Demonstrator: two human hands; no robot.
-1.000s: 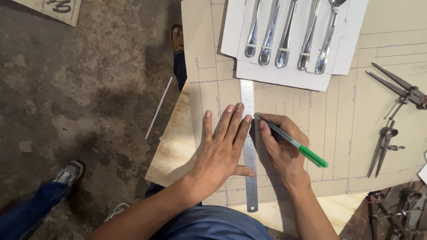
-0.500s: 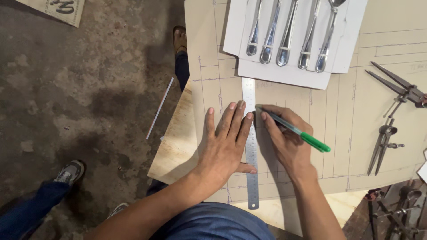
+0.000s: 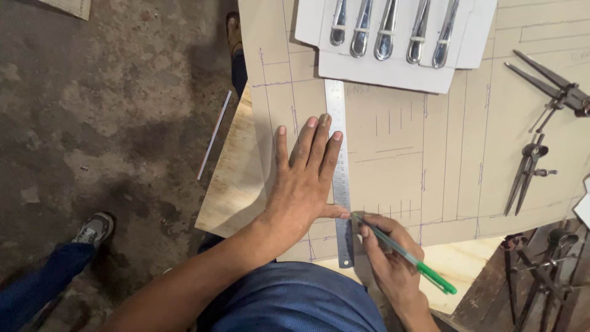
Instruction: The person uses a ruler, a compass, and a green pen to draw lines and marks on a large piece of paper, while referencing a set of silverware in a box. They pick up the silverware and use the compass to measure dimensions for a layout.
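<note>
My left hand [image 3: 304, 178] lies flat, fingers spread, on a brown cardboard sheet [image 3: 442, 141] and presses the left edge of a steel ruler [image 3: 339, 166] that runs up and down the sheet. My right hand [image 3: 388, 258] grips a green pen [image 3: 409, 255], its tip touching the sheet against the ruler's right edge near the ruler's lower end. The sheet carries several drawn pen lines and rests on a plywood board [image 3: 236, 184].
A white card holding several metal spoons [image 3: 393, 37] lies at the top of the sheet. Metal dividers [image 3: 556, 86] and a compass [image 3: 528, 172] lie at the right, more metal tools [image 3: 541, 270] at bottom right. Concrete floor at left, with a shoe [image 3: 92, 229] and a thin strip [image 3: 213, 135].
My right hand has drawn the pen down along the ruler, from near its middle to near its lower end. My left hand still holds the ruler down. The view has shifted slightly.
</note>
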